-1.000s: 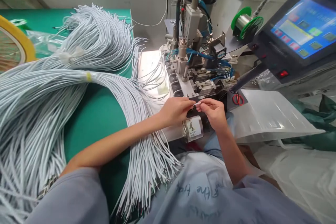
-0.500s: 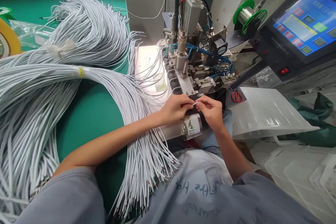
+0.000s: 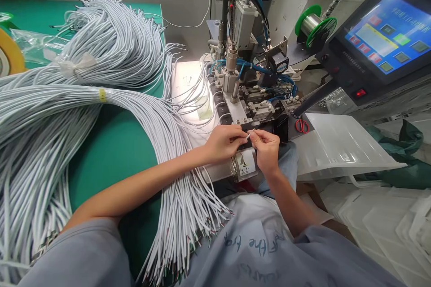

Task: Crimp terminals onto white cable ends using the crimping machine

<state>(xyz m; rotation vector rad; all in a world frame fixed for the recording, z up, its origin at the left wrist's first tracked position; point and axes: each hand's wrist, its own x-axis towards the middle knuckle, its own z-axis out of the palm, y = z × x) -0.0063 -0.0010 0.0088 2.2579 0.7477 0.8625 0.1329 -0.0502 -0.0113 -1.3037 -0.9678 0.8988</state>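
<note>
The white cable end point(image 3: 248, 136) sits between my two hands, just in front of the machine point(image 3: 230, 80), raised over the near edge of its base. My left hand point(image 3: 226, 142) has thumb and forefinger closed on the white part; my right hand point(image 3: 267, 149) pinches at the tip, its other fingers curled in. The gap between the two grips is short, and the fine strands there are too small for me to count or tell apart.

To handle this well, I'd let the left pinch act as the anchor, firm and close to the tip, and leave the fine work to the right fingertips. Light pressure should do: thin strands probably bend or fray if pulled hard. I'd keep both wrists low and level so the tip stays in line with the cable.

Under my left forearm, a bundle of white cables point(image 3: 168, 143) fans over the green worktop point(image 3: 111, 143), bound by a yellow band point(image 3: 102, 95); I'd avoid dragging it with my elbow. Below my hands is a labelled packet point(image 3: 245, 163). Farther right lie red-handled scissors point(image 3: 302, 126), with a lit touchscreen point(image 3: 387, 38) above.
</note>
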